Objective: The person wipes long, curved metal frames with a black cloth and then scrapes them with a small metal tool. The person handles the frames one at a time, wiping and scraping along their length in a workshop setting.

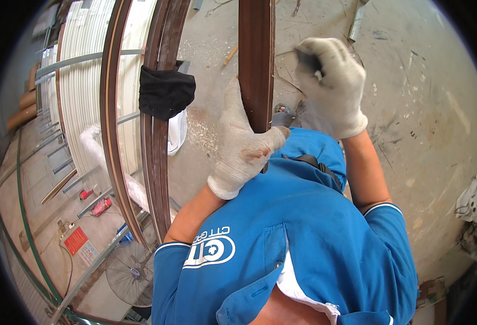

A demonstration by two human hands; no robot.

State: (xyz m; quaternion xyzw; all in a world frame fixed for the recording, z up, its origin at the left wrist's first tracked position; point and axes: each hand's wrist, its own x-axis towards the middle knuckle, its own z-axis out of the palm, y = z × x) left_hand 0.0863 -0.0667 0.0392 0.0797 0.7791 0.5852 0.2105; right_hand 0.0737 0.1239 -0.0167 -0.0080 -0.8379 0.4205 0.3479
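A cloth (166,93) lies over the bars (154,157), left of the plank (256,65).

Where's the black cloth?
Head view, left of centre: the cloth is draped over the dark strips, left of the left hand, which grips the board.

Lighting bright, fairly even, diffuse; exact source unclear. Shadows soft, faint on concrete floor (412,162). White panels (84,65) upper L v. bright, close to washed out; slight sheen on brown board (256,65). R hand (336,81) + dark piece (306,63) in its fingers: motion blur. L hand (244,146) reasonably sharp. Heavy fisheye distortion: brown strips (108,108) at L bow; black vignette in corners. Bkgd near rim soft, low detail.
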